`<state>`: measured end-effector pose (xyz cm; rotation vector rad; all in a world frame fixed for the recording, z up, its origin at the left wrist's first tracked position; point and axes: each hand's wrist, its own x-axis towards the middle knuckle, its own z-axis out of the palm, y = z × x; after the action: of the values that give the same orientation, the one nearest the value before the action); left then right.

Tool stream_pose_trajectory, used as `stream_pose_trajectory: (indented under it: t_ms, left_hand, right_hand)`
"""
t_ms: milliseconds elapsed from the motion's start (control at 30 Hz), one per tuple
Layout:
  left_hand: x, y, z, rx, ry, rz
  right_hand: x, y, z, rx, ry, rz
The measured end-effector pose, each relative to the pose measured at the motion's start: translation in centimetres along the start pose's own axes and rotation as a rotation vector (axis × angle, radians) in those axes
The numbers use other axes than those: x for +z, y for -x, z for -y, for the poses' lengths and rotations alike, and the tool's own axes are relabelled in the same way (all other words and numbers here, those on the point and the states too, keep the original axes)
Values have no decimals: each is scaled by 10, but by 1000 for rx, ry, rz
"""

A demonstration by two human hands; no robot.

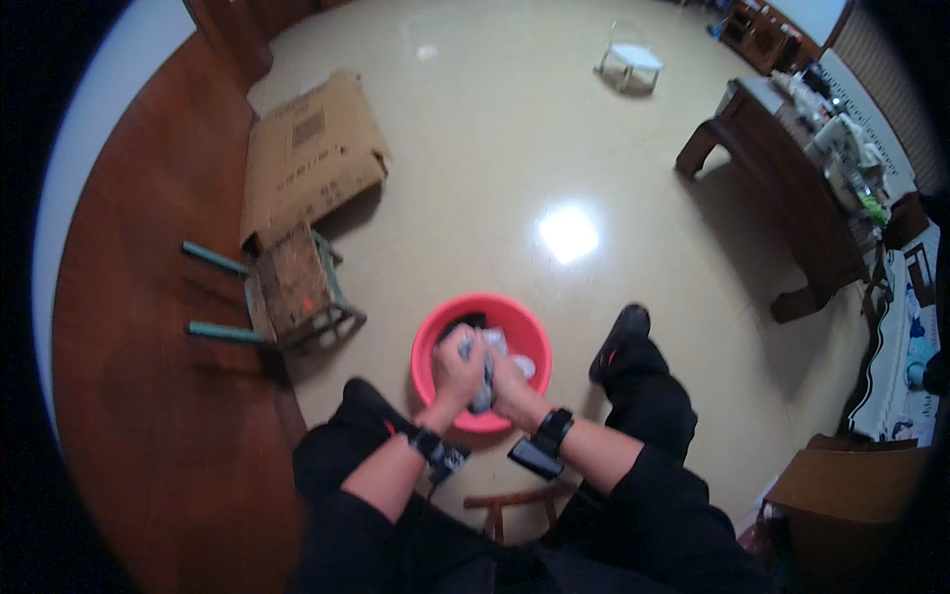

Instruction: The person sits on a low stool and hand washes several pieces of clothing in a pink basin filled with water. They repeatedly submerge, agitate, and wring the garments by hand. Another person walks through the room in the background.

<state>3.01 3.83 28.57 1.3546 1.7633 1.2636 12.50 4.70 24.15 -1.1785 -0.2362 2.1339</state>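
Note:
A pink plastic basin [545, 349] stands on the tiled floor between my feet. Over it, my left hand [459, 369] and my right hand [512, 382] are close together, both closed around a bunched grey cloth [482, 397]. White items [522, 365] and a dark cloth [469, 321] lie in the basin behind my hands; what they are exactly cannot be told. Each wrist wears a black strap with a small device attached.
To the left are a worn wooden chair [289, 286] with green legs and a flattened cardboard box [315, 148], beside a wood-panelled wall. A dark wooden table [787, 193] piled with things stands at right. A small white-seated chair [634, 56] is farther off.

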Motion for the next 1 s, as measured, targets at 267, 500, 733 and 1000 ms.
stream_pose_trajectory:
  t_ms: [267, 500, 733, 1000]
  left_hand:
    - [2, 13, 95, -498, 316, 139]
    - [48, 43, 159, -707, 394, 255]
    - [103, 74, 256, -933, 520, 374]
    - [93, 92, 270, -428, -532, 520]
  right_hand:
    - [-50, -29, 39, -191, 203, -122]
    - [-59, -60, 25, -136, 455, -246]
    - [-98, -114, -18, 10, 1059, -157]
    - [-194, -152, -106, 107, 818, -42]
